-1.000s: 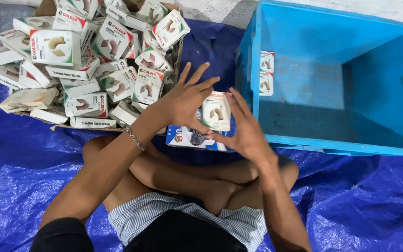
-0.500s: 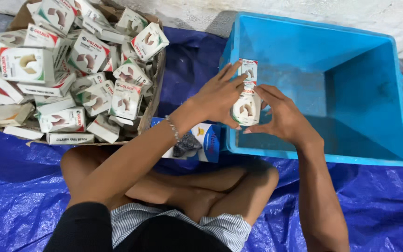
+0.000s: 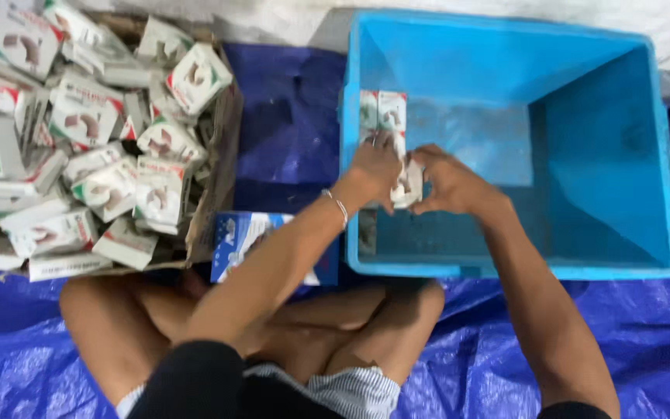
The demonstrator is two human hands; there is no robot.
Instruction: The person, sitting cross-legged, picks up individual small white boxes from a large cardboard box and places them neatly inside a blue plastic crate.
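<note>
A moment ago your hands held the small white box above your lap; now your left hand and right hand pinch it together inside the blue crate, just below the boxes stacked at its left wall, so another row is starting

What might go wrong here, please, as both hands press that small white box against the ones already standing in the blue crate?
The left hand and right hand grip one white box; squeezing may dent it. Pushing it against the standing boxes could topple them. The heaped carton looks overfull, so boxes might spill onto the tarp.
</note>
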